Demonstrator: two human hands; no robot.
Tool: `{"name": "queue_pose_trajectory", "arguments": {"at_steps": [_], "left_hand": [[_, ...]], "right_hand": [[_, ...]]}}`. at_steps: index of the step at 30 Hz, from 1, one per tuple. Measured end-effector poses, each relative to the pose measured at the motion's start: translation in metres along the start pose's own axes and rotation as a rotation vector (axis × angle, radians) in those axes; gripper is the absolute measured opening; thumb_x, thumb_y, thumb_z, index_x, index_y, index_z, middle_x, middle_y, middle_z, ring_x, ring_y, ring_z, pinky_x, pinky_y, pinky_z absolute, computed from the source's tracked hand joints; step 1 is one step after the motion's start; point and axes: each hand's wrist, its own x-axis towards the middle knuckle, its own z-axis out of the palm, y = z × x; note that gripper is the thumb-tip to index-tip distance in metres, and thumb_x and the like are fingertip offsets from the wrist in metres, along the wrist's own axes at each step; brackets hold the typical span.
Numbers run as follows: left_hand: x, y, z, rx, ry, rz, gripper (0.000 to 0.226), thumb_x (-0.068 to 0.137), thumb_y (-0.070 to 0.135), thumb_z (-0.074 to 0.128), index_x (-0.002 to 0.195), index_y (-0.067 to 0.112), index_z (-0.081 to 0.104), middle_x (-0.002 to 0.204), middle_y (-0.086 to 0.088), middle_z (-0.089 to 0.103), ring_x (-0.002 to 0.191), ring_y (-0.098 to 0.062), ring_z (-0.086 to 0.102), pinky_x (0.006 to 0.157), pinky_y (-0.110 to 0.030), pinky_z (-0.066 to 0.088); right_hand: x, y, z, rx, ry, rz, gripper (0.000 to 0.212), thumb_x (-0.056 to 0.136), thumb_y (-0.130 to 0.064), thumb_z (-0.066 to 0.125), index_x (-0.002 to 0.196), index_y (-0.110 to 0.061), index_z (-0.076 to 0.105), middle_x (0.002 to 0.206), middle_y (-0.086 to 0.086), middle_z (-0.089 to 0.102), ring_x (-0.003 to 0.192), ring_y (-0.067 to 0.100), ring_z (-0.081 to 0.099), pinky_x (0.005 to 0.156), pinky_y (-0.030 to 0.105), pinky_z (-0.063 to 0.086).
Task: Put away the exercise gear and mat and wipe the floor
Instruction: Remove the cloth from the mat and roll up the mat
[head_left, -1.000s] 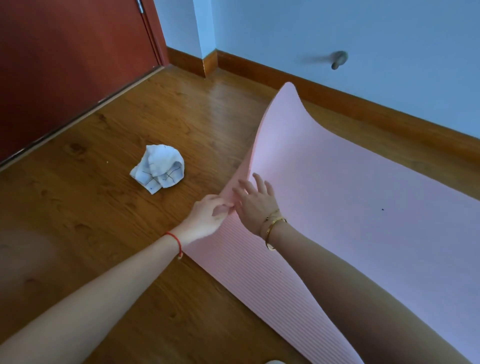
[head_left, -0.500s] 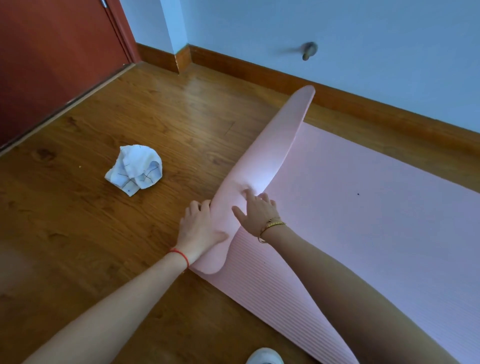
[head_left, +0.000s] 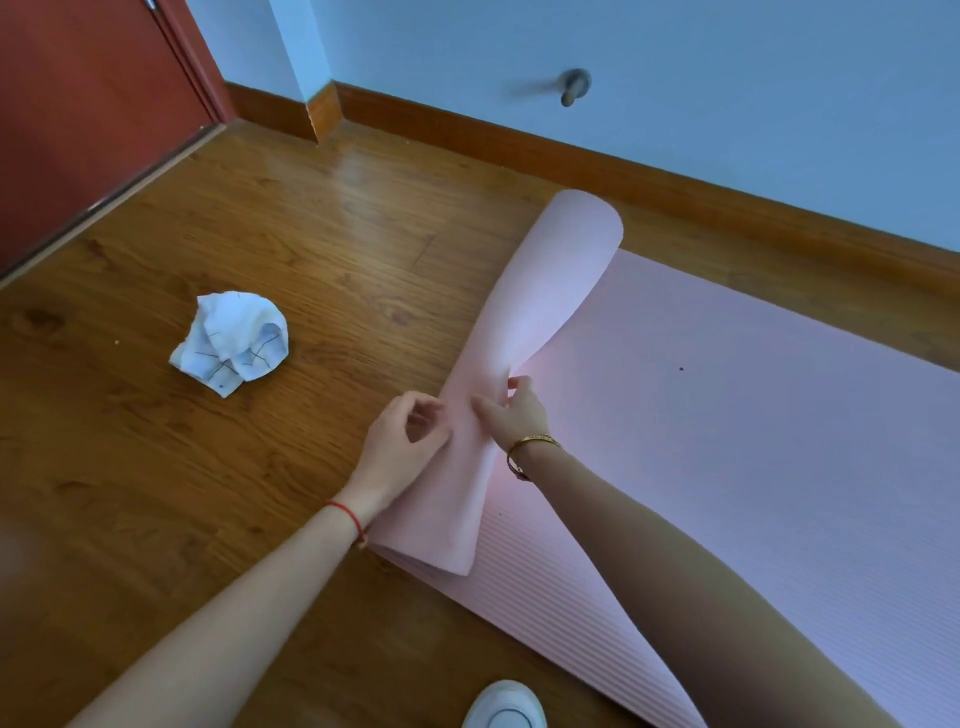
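Looseness is the worry here: the first turn of the pink mat (head_left: 540, 322) is fat and open at the far end near the skirting board, yet pinched flat at the near end, so the roll is already cone-shaped. My left hand (head_left: 402, 449) rests against the outer side of the fold with fingers curled and thumb meeting them, pressing more than gripping. My right hand (head_left: 511, 415) pinches the fold's inner edge, thumb on top and fingertips tucked under the curl. Most of the mat lies flat on the wooden floor (head_left: 260, 260), running away to my right. If I push forward from here, I expect the roll to travel crooked and telescope out at one end, since both hands sit close together near one side and nothing holds the far end. The springy foam could also pop open if either hand lets go. The crumpled white cloth (head_left: 228, 343) lies well apart on the bare boards to my left, clear of the roll's path. My white shoe (head_left: 504, 709) sits just beside the mat's near edge and could pin it.
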Motion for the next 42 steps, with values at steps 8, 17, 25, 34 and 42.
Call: {"name": "queue_pose_trajectory", "arguments": {"at_steps": [8, 17, 25, 34, 42], "left_hand": [[0.008, 0.025, 0.009, -0.172, -0.447, -0.439, 0.068, 0.079, 0.044, 0.08, 0.133, 0.019, 0.05, 0.112, 0.007, 0.064, 0.095, -0.004, 0.064, 0.067, -0.018, 0.05], [-0.013, 0.017, 0.024, -0.18, 0.019, -0.271, 0.086, 0.049, 0.065, 0.081, 0.121, 0.023, 0.059, 0.113, 0.004, 0.069, 0.103, -0.017, 0.066, 0.092, -0.046, 0.055], [-0.001, 0.015, -0.035, -0.09, 0.223, -0.108, 0.077, 0.072, 0.04, 0.087, 0.137, 0.027, 0.048, 0.127, 0.007, 0.06, 0.115, -0.015, 0.058, 0.095, -0.037, 0.05], [-0.004, 0.01, -0.033, 0.226, -0.006, -0.091, 0.096, 0.069, 0.04, 0.088, 0.145, 0.018, 0.035, 0.138, -0.006, 0.054, 0.121, -0.026, 0.056, 0.094, -0.037, 0.049], [-0.026, 0.017, 0.005, 0.521, 0.087, -0.014, 0.093, 0.076, 0.038, 0.081, 0.146, 0.014, 0.025, 0.14, -0.015, 0.039, 0.117, -0.036, 0.056, 0.091, -0.044, 0.053]], "right_hand": [[0.008, 0.028, -0.03, 0.193, -0.015, 0.146, 0.038, 0.086, -0.002, 0.053, 0.123, -0.005, 0.043, 0.109, 0.009, 0.054, 0.097, 0.026, 0.053, 0.087, 0.041, 0.051], [0.013, 0.004, -0.027, 0.083, -0.152, -0.208, 0.038, 0.085, 0.001, 0.043, 0.118, -0.017, 0.048, 0.111, 0.013, 0.062, 0.106, 0.03, 0.058, 0.093, 0.042, 0.05], [0.013, -0.049, 0.013, 0.27, -0.225, -0.328, 0.036, 0.09, 0.003, 0.049, 0.122, -0.013, 0.05, 0.105, 0.004, 0.061, 0.095, 0.018, 0.057, 0.085, 0.031, 0.051], [0.014, 0.011, 0.015, 0.287, -0.261, 0.047, 0.041, 0.089, -0.009, 0.062, 0.126, -0.005, 0.045, 0.127, 0.019, 0.057, 0.118, 0.032, 0.058, 0.101, 0.046, 0.048], [-0.005, 0.02, -0.004, -0.08, 0.054, -0.152, 0.094, 0.084, -0.03, 0.064, 0.155, -0.014, 0.004, 0.145, 0.012, 0.03, 0.134, 0.032, 0.033, 0.111, 0.044, 0.034]]}}
